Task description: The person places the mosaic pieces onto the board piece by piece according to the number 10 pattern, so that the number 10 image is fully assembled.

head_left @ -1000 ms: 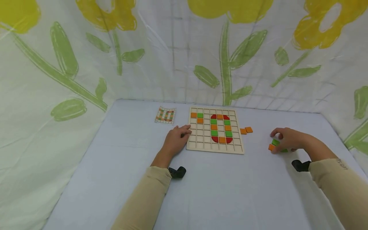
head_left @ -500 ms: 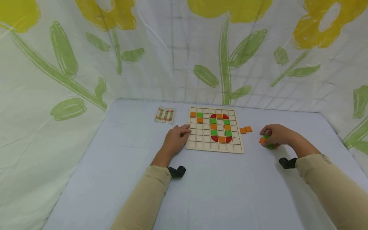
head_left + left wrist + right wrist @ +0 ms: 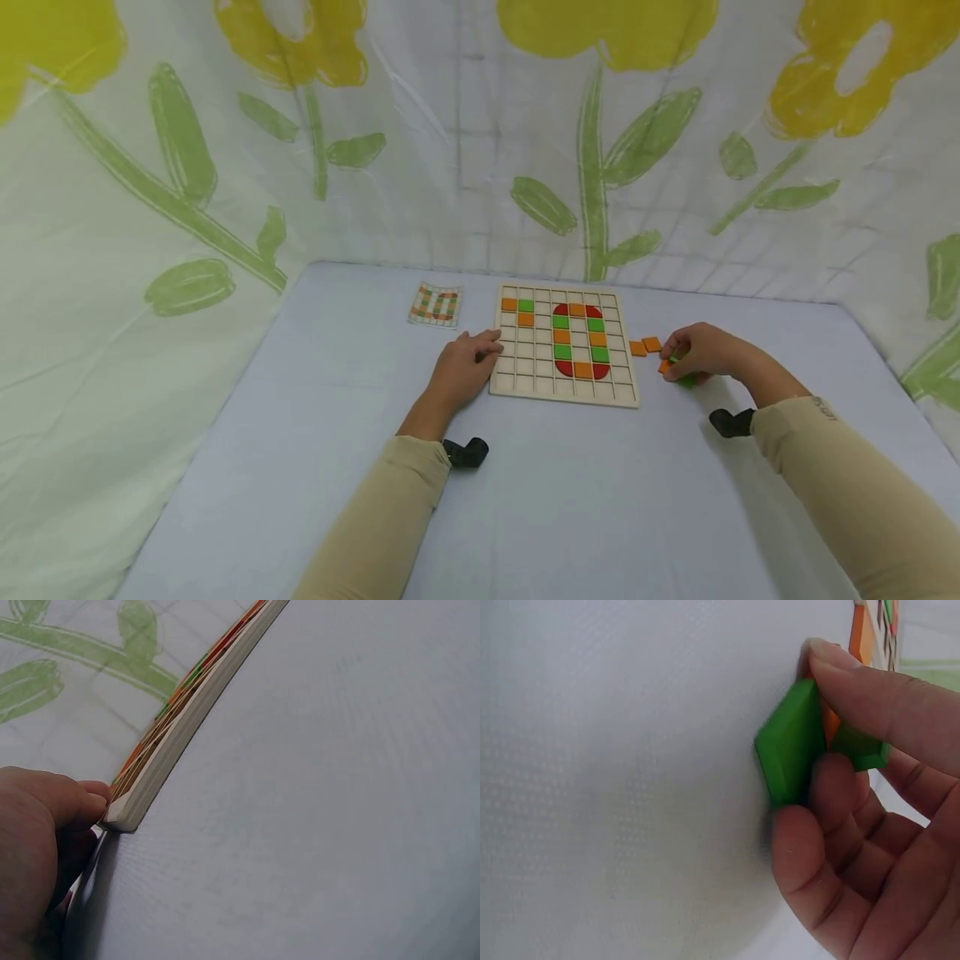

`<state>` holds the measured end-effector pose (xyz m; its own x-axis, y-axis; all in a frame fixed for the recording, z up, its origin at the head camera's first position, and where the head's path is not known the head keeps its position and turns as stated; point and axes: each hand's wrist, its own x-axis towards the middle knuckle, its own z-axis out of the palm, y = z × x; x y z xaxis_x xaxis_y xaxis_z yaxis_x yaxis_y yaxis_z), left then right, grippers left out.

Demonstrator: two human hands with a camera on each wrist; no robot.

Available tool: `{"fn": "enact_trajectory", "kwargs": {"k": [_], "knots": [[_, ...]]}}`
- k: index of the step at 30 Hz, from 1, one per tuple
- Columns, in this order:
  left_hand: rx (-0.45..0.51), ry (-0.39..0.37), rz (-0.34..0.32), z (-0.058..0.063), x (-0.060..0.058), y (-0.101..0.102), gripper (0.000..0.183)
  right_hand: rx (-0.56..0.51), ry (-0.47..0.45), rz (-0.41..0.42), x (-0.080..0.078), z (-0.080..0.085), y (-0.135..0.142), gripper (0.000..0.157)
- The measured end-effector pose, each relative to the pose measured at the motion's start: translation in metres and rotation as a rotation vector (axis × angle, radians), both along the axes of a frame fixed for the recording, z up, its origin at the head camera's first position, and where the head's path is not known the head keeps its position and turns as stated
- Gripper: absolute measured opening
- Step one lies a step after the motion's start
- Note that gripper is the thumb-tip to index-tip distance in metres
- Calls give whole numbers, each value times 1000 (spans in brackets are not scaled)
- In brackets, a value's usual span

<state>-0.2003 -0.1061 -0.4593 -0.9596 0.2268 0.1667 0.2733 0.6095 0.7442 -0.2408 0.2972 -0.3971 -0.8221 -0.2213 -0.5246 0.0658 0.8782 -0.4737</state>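
Note:
A pale wooden grid board [image 3: 525,370] lies on the table, with red, green and orange pieces forming a ring and a few square tiles at its upper left. My left hand [image 3: 459,368] rests at its left side, its fingers touching the edge with relaxed curl. To the right of the board, my right hand [image 3: 705,350] grips a cluster of small square tiles. The right wrist view shows a large green tile [image 3: 789,744], an orange tile [image 3: 829,726] and another green tile [image 3: 861,750] among the fingers, partly hidden. These tiles are low over or on the tabletop.
Two loose orange tiles [image 3: 651,344] lie between the board's right edge and my right hand. A small printed pattern card [image 3: 437,305] lies left of the board. A hanging cloth with painted flowers [image 3: 546,204] rises behind the white table [image 3: 585,492].
My right hand has closed round the tiles and moved left with them, close to the two loose orange tiles. My left hand stays at the board's edge.

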Motion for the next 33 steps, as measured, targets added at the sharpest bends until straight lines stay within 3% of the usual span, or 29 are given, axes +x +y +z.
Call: {"fn": "enact_trajectory", "kwargs": {"k": [9, 15, 19, 33], "knots": [[-7, 3, -5, -1, 0, 0, 22, -5, 64, 35, -2, 8, -2, 30], [-9, 29, -6, -4, -1, -1, 21, 9, 212, 29, -10, 19, -13, 28], [-10, 37, -9, -3, -1, -1, 21, -2, 282, 36, -14, 22, -36, 24], [-10, 1, -9, 2, 0, 0, 23, -202, 323, 144, -22, 15, -127, 7]]}}
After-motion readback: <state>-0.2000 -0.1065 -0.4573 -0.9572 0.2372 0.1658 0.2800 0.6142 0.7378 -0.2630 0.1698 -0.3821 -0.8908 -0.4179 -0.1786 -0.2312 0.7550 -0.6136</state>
